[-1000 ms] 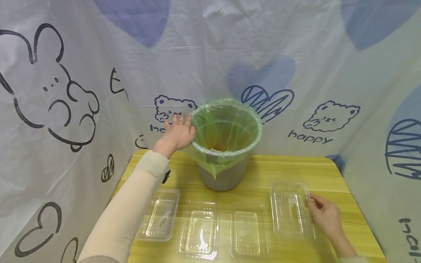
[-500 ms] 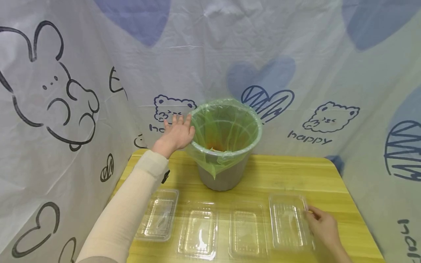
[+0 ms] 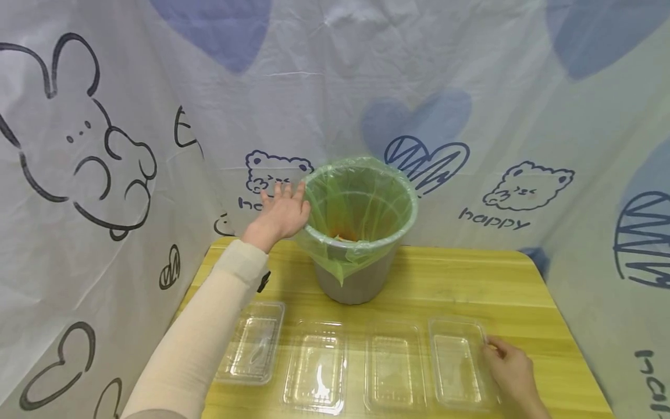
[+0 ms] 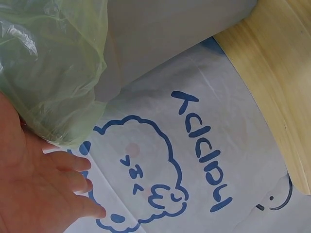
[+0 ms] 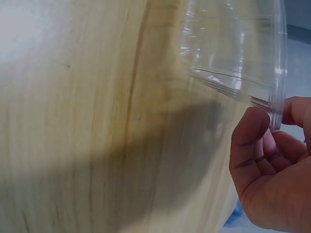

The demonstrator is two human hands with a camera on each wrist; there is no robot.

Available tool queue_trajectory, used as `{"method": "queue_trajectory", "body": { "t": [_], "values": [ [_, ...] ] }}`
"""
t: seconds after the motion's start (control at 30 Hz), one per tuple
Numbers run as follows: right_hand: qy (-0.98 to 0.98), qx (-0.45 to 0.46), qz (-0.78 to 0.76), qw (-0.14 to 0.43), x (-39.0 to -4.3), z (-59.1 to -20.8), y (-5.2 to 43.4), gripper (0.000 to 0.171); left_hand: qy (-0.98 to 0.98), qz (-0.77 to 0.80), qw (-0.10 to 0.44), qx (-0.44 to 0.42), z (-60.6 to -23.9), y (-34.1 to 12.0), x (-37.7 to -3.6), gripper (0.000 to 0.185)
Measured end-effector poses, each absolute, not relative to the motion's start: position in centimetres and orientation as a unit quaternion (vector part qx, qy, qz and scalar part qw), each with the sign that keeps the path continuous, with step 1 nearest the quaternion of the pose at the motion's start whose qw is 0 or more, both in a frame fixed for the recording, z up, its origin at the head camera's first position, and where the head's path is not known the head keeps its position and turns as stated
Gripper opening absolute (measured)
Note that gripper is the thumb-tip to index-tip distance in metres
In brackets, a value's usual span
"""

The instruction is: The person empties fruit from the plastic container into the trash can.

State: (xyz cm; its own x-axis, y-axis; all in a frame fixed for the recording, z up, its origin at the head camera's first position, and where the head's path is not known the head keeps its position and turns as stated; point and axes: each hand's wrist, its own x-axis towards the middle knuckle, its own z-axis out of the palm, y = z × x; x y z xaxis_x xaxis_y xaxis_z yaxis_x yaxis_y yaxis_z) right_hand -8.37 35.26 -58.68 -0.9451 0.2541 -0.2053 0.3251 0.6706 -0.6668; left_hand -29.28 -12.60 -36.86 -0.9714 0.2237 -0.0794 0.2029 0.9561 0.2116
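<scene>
Right hand (image 3: pixel 510 372) pinching rim of rightmost clear plastic tray (image 3: pixel 460 362), long axis front-to-back; left hand (image 3: pixel 281 214) flat, fingers straight, against lined bin (image 3: pixel 358 224).

A green liner (image 3: pixel 361 198) is covering a grey bin (image 3: pixel 356 285). The desk (image 3: pixel 471 279) is showing yellow wood grain. At twelve o'clock, a white cloth (image 3: pixel 314 87) is bearing navy bears, hearts and pale blue blotches. The trays (image 3: pixel 316 372) are looking clear.
</scene>
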Motion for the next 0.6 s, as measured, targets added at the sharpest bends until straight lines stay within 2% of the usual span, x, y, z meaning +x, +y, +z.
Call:
{"method": "queue_trajectory", "body": {
  "t": [0.27,0.37,0.47,0.6],
  "values": [
    [0.915,0.16,-0.366,0.05,-8.6,-58.9,35.4,0.055,0.988,0.099,0.05,0.106,-36.8,-12.6,-29.3,0.067],
    [0.919,0.151,-0.361,0.053,-8.8,-58.8,35.6,0.063,0.987,0.112,0.049,0.108,-36.8,-12.9,-29.4,0.068],
    [0.931,0.124,-0.344,0.026,-9.7,-58.3,35.7,0.067,0.983,0.138,0.047,0.108,-36.8,-13.6,-29.4,0.072],
    [0.948,0.06,-0.309,-0.045,-11.9,-56.4,35.6,0.058,0.978,0.175,0.034,0.109,-36.5,-15.1,-29.2,0.08]
  ]
}}
